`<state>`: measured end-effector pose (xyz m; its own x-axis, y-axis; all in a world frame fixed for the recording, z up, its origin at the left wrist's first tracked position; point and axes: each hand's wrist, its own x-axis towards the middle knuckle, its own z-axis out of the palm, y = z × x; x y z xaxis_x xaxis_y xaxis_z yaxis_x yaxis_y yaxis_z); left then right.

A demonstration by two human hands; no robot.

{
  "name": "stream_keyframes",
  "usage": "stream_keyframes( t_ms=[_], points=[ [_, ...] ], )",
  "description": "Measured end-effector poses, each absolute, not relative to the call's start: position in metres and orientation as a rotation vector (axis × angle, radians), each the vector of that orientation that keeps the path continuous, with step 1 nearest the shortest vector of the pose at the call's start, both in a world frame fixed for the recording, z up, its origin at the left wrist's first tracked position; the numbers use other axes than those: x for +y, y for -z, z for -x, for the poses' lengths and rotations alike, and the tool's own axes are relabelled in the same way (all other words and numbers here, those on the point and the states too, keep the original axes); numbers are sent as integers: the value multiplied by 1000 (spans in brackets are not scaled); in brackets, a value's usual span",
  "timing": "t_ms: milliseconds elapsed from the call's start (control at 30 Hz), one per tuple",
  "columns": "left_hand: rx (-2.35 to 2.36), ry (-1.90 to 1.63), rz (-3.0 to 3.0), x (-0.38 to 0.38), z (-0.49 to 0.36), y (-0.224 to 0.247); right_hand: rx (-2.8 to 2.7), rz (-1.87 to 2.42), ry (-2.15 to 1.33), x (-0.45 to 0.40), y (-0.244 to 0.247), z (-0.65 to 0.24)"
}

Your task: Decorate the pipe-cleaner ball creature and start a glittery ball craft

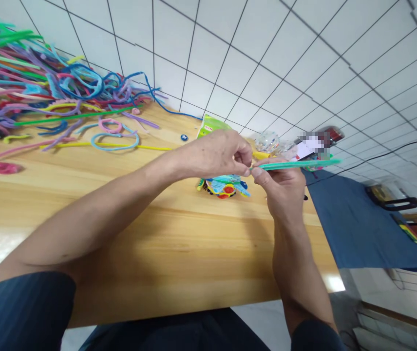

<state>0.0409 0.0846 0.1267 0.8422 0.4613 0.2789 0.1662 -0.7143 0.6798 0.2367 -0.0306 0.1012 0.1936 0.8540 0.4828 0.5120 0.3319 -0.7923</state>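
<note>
Both hands meet over the table, just above a colourful craft piece made of blue, yellow and red parts, which they partly cover. Between the thumb and fingers of my right hand is a folded or doubled green pipe cleaner, its length pointing to the right. My left hand is closed in a pinch at the near end of that same pipe cleaner, fingertips almost touching those of my right hand. A green packet stands behind my left hand.
A big heap of mixed pipe cleaners fills the back left against the tiled wall. A blue button and a pink coil lie on the wooden table. Clear plastic bags stand behind my hands; a blue cloth is at right.
</note>
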Motion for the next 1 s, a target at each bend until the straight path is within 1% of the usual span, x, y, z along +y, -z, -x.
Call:
stream_keyframes(
  t_ms=[133,200,333,467,600,767,1000],
  points=[
    [257,-396,-2423,116,-33,-98,-1474,1401,-401,-35,-96,-244],
    [212,-371,-2415,126,-30,-77,-1510,1426,-418,-36,-91,-247],
    [184,-456,-2422,123,-25,-43,-1610,1455,-348,-36,-81,-251],
    [249,-605,-2449,100,-24,-25,-1679,1459,-277,-36,-77,-254],
    [215,-730,-2454,87,-30,-8,-1731,1419,-265,-37,-77,-258],
    [222,-803,-2390,97,-44,3,-1764,1427,-237,-34,-76,-261],
    [198,-799,-2375,109,-49,-8,-1727,1465,-224,-18,-84,-264]
  ],
)
